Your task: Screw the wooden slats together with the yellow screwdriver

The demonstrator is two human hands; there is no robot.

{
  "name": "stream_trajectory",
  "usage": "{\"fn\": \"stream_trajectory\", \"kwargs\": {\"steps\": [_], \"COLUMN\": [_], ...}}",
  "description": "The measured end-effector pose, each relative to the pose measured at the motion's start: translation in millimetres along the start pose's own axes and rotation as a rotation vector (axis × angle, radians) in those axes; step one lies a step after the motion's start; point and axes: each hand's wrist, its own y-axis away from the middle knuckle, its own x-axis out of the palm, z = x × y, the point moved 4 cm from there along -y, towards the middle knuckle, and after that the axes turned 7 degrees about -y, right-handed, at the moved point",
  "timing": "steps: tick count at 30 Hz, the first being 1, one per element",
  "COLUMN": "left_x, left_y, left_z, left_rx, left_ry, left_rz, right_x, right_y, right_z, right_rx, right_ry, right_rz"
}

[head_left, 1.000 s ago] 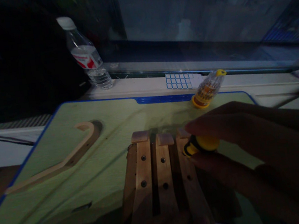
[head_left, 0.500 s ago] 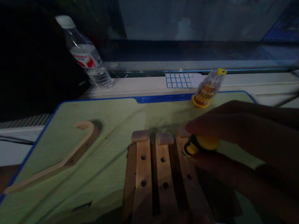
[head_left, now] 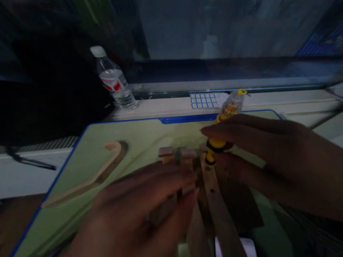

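In my right hand (head_left: 265,149) is a short yellow-and-black screwdriver (head_left: 216,145), pinched between thumb and fingers. Its tip end touches the upper part of the right wooden strip (head_left: 221,214), which lies slanted and has a dark hole lower down. My left hand (head_left: 132,213), slightly blurred, reaches over the left wooden strip (head_left: 166,151) and the middle one (head_left: 188,153), fingers stretched and thumb apart. Whether it touches them I cannot tell. Beneath the strips, a dark brown board (head_left: 245,207) shows at the right.
A loose hooked wooden strip (head_left: 87,185) lies on the blue-edged green table (head_left: 142,134). Behind are a water bottle (head_left: 116,83) and a yellow-capped clear container (head_left: 233,103). A pale purple object (head_left: 249,249) lies by the front. A dark window (head_left: 176,22) rises beyond the sill.
My left hand has come up from the bottom edge over the left and middle strips. The screwdriver stands more upright, and the right strip's lower end is now in view. The camera view has shifted.
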Motion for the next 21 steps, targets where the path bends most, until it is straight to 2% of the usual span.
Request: {"fn": "stream_trajectory", "kwargs": {"steps": [1, 3, 5, 11, 15, 21], "left_x": [-1.8, -0.3, 2.1, 14.9, 26.3, 37.2], "left_y": [-6, -19, -32, -60, -61, -59], "left_z": [5, 13, 15, 10, 18, 21], "left_rx": [-0.050, -0.174, -0.229, -0.157, -0.190, -0.155], "left_ry": [0.003, 0.007, 0.008, -0.114, -0.061, 0.047], "left_rz": [-0.005, 0.062, 0.092, 0.043, -0.009, -0.085], "right_x": [0, 0, 1, 2, 4, 3], "right_y": [0, 0, -1, -5, -8, -7], "right_z": [0, -3, -7, -15, -18, -15], "right_rx": [-0.026, -0.062, -0.065, -0.143, -0.120, -0.138], "right_ry": [-0.002, -0.019, -0.050, -0.105, -0.098, -0.088], "right_rz": [0.004, -0.030, -0.017, -0.078, -0.089, -0.105]}}
